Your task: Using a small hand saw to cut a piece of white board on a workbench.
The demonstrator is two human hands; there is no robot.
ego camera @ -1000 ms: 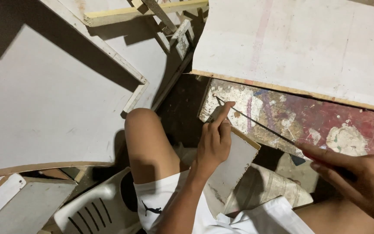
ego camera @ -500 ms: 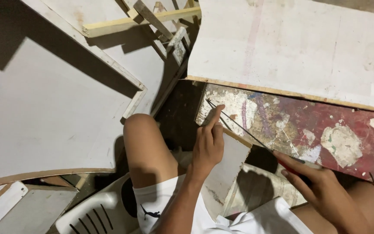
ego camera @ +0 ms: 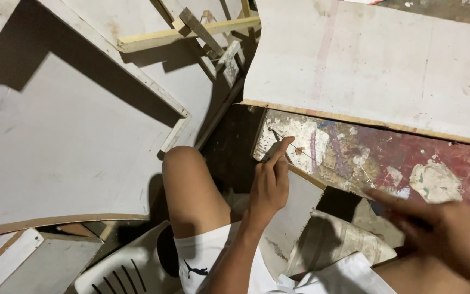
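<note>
A big grey board [ego camera: 66, 158] lies far to the left of the knee [ego camera: 183, 163]. Its curved edge runs below it, and a white chair [ego camera: 121, 272] peeks out under that edge, down and left of the knee. Up and left of the knee, a pale wood strip [ego camera: 186, 35] lies across more boards.

Just right of the knee is the left hand [ego camera: 270, 188]. Its fingers are curled tight around a thin pencil [ego camera: 276, 137], with the first finger stretched out along it. The pencil tip touches the paint-stained plank [ego camera: 387, 163], at the plank's left end, right of the knee and a little higher. A small white panel [ego camera: 300, 212] sits under the hand, leaning against the plank's near edge.

Above the plank, a wide white board [ego camera: 376, 65] covers the top right.

Far right of the knee and lower down is the right hand [ego camera: 441, 234]. It is blurry. Its fingers point left over the plank's near edge. I cannot tell if it grips anything. A crumpled bag [ego camera: 344, 245] lies between the two hands.
</note>
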